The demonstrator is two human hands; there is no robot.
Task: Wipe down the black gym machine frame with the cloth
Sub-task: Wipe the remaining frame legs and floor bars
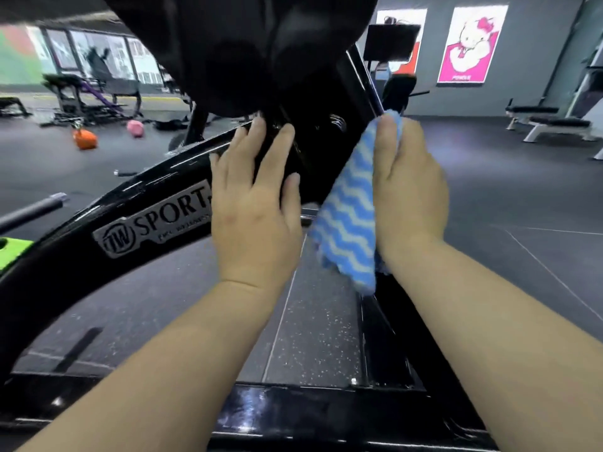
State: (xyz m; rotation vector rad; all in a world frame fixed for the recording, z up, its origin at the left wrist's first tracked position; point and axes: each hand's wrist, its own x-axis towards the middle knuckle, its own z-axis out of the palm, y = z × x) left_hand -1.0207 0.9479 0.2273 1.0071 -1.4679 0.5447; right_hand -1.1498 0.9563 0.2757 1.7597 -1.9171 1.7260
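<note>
Head view: right hand (409, 187) is gripping cloth (347, 223) against frame (58, 275); left hand (257, 203) is resting on frame, fingers straight.

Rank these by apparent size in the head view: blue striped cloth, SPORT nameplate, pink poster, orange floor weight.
1. blue striped cloth
2-3. SPORT nameplate and pink poster: about alike, so unranked; the poster hangs far off.
4. orange floor weight: smallest, also distant.

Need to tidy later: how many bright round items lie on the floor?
2: orange one far left, pink one right of it. The frame may hide more.
</note>
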